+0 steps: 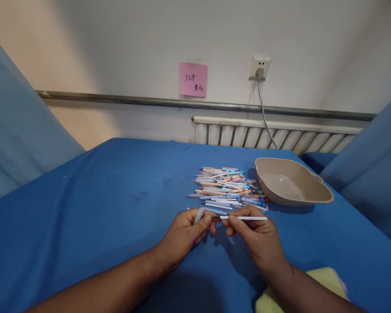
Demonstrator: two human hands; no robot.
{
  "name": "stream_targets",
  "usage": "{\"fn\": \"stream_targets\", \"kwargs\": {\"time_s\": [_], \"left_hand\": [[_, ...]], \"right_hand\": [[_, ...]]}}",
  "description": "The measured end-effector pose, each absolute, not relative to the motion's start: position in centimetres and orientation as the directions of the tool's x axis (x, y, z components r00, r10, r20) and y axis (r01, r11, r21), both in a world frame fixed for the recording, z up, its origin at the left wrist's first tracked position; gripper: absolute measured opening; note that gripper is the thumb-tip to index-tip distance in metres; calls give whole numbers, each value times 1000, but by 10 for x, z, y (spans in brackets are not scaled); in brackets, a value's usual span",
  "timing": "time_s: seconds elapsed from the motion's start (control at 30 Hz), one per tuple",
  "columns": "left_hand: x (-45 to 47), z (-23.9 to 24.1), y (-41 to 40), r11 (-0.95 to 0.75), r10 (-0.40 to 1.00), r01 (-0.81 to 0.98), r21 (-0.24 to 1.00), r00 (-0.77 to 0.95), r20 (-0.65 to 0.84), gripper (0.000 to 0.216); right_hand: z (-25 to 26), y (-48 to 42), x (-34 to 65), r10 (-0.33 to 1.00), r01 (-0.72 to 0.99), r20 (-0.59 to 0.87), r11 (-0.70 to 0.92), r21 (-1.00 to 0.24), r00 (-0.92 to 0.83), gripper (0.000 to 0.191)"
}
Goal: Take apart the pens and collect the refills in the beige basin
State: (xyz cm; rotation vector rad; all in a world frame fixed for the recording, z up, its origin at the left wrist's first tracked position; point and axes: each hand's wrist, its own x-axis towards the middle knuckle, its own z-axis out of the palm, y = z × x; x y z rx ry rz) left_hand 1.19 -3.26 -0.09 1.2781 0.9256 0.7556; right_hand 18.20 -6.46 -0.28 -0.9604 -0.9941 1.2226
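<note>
While the left hand (184,234) grips a barrel (198,214), the right hand (256,234) pinches 1 refill (247,218) (thin), which misalignment could buckle.

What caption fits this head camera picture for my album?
Left hand holds a pen barrel, right hand a white refill, near a pen pile and beige tray.

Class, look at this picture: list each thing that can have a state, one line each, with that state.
Left hand: closed around a pale pen barrel.
Right hand: pinching a thin white refill, held level.
Pen heap: loose on the blue cloth.
Beige tray: upright, beside the heap.
Wall socket: plug in, cable hanging down.
Pink note: stuck to the wall, written on.
</note>
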Motion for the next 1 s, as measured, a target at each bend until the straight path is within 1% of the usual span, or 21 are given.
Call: {"fn": "stream_targets", "kwargs": {"time_s": [0.1, 0.17, 0.27, 0.33, 0.4, 0.47, 0.53, 0.6, 0.63, 0.7, 0.77, 0.8, 0.87, 0.9, 0.97, 1.0], "left_hand": [[13, 0, -32, 159, 874, -3, 987, 465, -140, 35], [14, 1, -32, 180, 865, -61, 982, 485, -128, 34], [16, 3, -32, 239, 860, -151, 959, 492, -137, 36], [17, 3, -32, 303, 862, -205, 931, 475, -176, 37], [19, 3, -31, 384, 861, -275, 881, 451, -235, 33], [20, 2, -29, 461, 853, -359, 811, 432, -294, 27], [22, 0, -26, 504, 849, -427, 751, 407, -338, 21], [21, -2, -21, 494, 861, -449, 745, 374, -346, 19], [20, -2, -19, 466, 875, -433, 772, 353, -331, 19], [16, -1, -16, 361, 915, -330, 872, 307, -262, 22], [11, 5, -16, 194, 946, -125, 973, 288, -151, 21], [9, 9, -18, 96, 945, -4, 995, 315, -90, 21], [6, 16, -25, -122, 879, 229, 966, 476, -2, 18], [5, 19, -29, -242, 811, 298, 924, 585, 24, 13], [7, 20, -38, -464, 623, 330, 822, 781, 37, 8], [9, 18, -42, -552, 538, 317, 771, 842, 39, 12]], "right_hand": [[-8, -61, 183, 998, -391, 45, 63, -918, 54, 17], [-10, -58, 184, 999, -488, 12, 27, -872, 34, 17], [-12, -55, 184, 999, -599, -53, -46, -799, -6, 18], [-12, -53, 185, 993, -644, -108, -107, -758, -37, 18], [-13, -51, 187, 987, -672, -154, -151, -725, -56, 18], [-14, -50, 188, 984, -684, -170, -159, -712, -52, 17], [-14, -50, 189, 986, -669, -163, -143, -729, -33, 18], [-15, -50, 189, 990, -628, -137, -117, -769, -16, 19], [-15, -50, 190, 993, -603, -119, -102, -791, -11, 20], [-14, -50, 191, 997, -570, -80, -57, -820, 15, 20], [-14, -49, 194, 996, -572, -57, -7, -820, 70, 19], [-14, -48, 196, 993, -582, -57, 12, -813, 100, 18], [-15, -45, 199, 987, -599, -72, 28, -800, 142, 18], [-15, -44, 200, 986, -600, -78, 27, -799, 148, 19], [-16, -43, 202, 987, -590, -73, 28, -807, 146, 19], [-16, -43, 202, 988, -581, -62, 33, -813, 143, 19]]}}
